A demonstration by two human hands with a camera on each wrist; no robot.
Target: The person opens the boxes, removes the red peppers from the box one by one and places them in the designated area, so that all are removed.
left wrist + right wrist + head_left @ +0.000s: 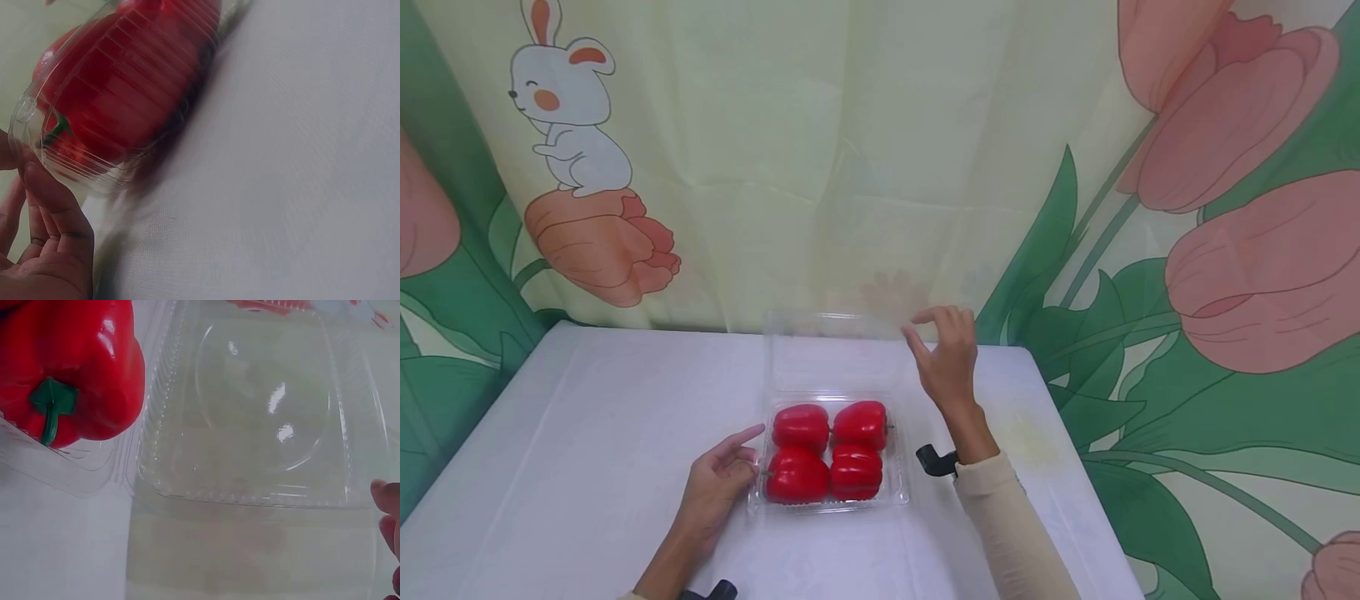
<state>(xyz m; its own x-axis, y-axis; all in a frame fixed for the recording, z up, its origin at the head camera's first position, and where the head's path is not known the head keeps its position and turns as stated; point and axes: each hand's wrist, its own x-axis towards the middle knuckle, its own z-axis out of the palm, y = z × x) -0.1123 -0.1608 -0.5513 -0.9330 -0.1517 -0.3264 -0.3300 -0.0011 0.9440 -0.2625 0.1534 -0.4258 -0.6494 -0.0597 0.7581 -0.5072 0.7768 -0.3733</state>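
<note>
A clear plastic clamshell container [892, 492] sits on the table with its lid [842, 367] raised at the back. Several red bell peppers [800, 477] lie in its base, some with green stems showing. At the container's left side, my left hand [718, 483] pinches the rim between thumb and fingers; the left wrist view has the fingertips [37, 178] right at that rim. My right hand [951, 358] is held up by the lid's right edge, thumb and index finger apart with a gap between them. In the right wrist view its fingertips [386, 495] are near the lid's corner.
A white cloth covers the table [587, 467]. Behind it hangs a curtain [850, 167] printed with a rabbit and tulips. Black wrist camera mounts [936, 460] stick out from both wrists.
</note>
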